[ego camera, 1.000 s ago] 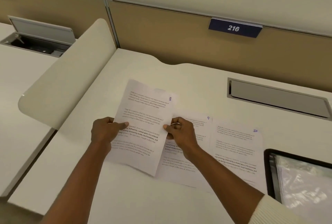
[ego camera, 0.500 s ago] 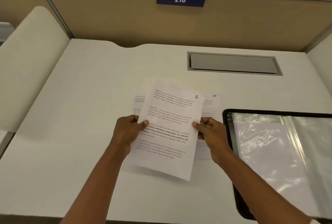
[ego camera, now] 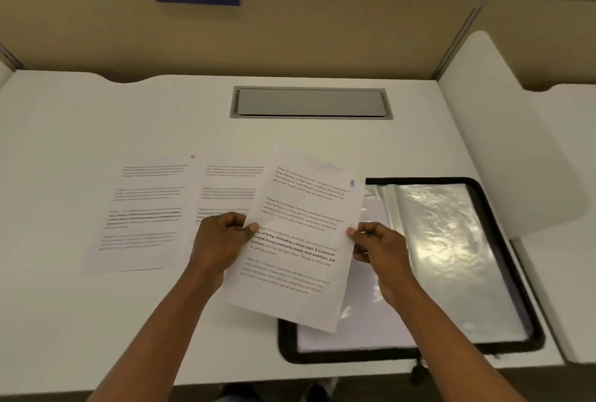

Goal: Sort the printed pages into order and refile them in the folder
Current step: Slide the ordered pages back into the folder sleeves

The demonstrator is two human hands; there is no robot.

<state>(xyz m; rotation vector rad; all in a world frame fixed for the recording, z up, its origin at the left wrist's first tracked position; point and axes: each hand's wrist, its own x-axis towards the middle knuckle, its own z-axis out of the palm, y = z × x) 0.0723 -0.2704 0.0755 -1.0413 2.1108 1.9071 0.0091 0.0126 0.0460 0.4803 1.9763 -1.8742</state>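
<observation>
Page 8 [ego camera: 303, 240] held above the surface, left hand [ego camera: 221, 245] and right hand [ego camera: 379, 248] pinching its side edges. Open folder [ego camera: 451, 259] lies just right, partly beneath; right hand nearer. Page's long axis tilts slightly.

A printed page [ego camera: 303, 240] with a blue handwritten 8 in its top corner is held tilted, pinched at its side edges by the left hand [ego camera: 222, 243] and right hand [ego camera: 377, 250]. It partly overlaps an open black-rimmed folder [ego camera: 451, 256] of clear sleeves. A second page [ego camera: 142, 214] and a third page [ego camera: 225, 188] lie flat side by side on the bench [ego camera: 96, 321], left of it.
</observation>
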